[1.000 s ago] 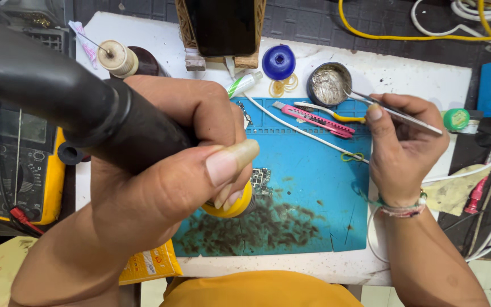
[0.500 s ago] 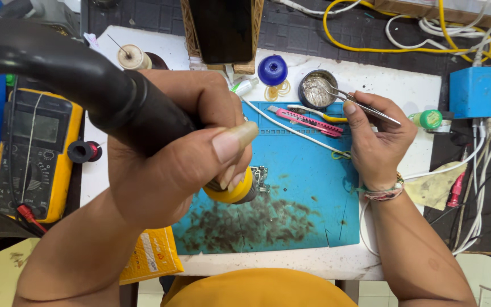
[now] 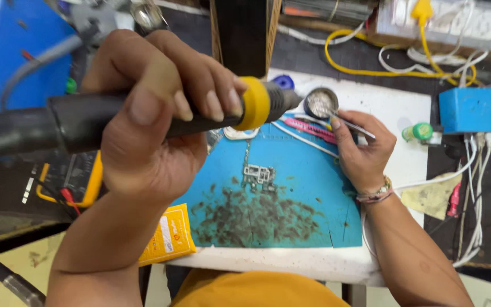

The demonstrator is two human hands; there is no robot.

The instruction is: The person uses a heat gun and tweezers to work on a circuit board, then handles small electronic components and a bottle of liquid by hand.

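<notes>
While the left hand (image 3: 154, 131) grips a black, yellow-collared hot-air wand (image 3: 200, 116), the right hand (image 3: 362, 150) pinches slim metal tweezers (image 3: 350, 124) at a round tin (image 3: 320, 102).

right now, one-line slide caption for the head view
Left hand grips black yellow-collared hot-air handle; right hand dips metal tweezers into round tin.

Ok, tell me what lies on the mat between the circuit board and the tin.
In the head view, a white wire and a pink tool cross between the board and tin.
</notes>
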